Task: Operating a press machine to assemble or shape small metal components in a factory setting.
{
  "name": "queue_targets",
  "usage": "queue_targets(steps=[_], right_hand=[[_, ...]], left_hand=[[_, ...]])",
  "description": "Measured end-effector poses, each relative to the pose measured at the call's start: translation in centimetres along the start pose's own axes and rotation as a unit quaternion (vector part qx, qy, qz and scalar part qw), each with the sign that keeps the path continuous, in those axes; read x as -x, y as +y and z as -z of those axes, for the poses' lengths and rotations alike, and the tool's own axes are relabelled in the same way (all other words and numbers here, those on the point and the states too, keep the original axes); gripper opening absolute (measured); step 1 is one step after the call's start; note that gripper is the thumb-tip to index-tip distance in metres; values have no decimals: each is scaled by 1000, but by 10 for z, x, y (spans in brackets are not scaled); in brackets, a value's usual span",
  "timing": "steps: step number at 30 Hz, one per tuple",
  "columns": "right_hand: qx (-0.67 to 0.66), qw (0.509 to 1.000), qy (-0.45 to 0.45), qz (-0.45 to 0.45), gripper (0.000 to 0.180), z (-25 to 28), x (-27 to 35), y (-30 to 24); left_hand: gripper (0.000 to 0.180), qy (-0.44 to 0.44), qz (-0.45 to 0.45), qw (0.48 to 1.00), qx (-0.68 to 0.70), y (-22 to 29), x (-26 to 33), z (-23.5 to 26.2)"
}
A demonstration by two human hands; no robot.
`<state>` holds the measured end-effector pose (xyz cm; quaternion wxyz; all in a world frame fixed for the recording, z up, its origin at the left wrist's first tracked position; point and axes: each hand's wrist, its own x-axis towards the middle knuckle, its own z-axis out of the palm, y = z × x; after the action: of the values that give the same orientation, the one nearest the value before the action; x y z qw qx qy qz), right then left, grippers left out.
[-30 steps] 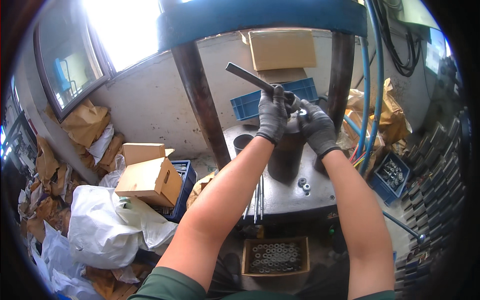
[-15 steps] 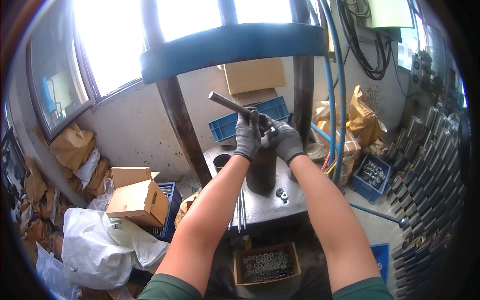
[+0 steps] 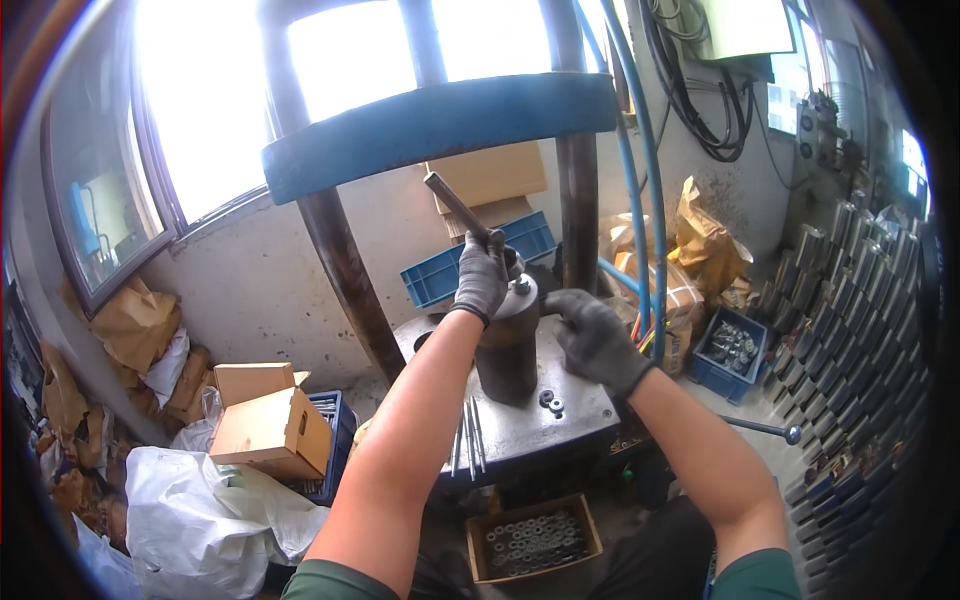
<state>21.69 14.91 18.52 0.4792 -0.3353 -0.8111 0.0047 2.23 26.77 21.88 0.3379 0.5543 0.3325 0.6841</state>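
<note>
My left hand (image 3: 483,275), in a grey glove, is closed around a metal rod (image 3: 453,203) that slants up and to the left. Just below it a dark upright cylinder (image 3: 507,355) stands on the metal press table (image 3: 580,410), with a small shiny metal piece (image 3: 521,286) at its top. My right hand (image 3: 602,342), also gloved, is at the cylinder's right side; its forefinger reaches toward the cylinder, the other fingers are loosely bent, and nothing shows in them. Several thin rods (image 3: 469,438) and a few small washer-like rings (image 3: 551,402) lie on the table.
A blue press frame (image 3: 440,130) spans above, on dark columns. Behind stands a blue crate (image 3: 428,283). Below the table is a carton (image 3: 535,575) of small round parts. Stacked metal pieces (image 3: 850,340) and a blue bin (image 3: 731,352) are at right; an open cardboard box (image 3: 262,432) is at left.
My right hand has left the rod and moved down and right, beside the cylinder. My left hand keeps the rod, now tilted more steeply. The view has shifted slightly.
</note>
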Motion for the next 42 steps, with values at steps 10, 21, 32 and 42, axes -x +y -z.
queue_targets(steps=[10, 21, 32, 42], right_hand=[[382, 856, -342, -57, 13, 235, 138, -64], [314, 914, -212, -145, 11, 252, 169, -10], [236, 878, -372, -186, 25, 260, 185, -17], [258, 870, -376, -189, 19, 241, 202, -44]], left_hand=[[32, -63, 53, 953, -291, 40, -13, -22], [31, -41, 102, 957, -267, 43, -21, -23], [36, -72, 78, 946, -307, 53, -8, -31], [36, -72, 85, 941, -320, 47, -11, -30]])
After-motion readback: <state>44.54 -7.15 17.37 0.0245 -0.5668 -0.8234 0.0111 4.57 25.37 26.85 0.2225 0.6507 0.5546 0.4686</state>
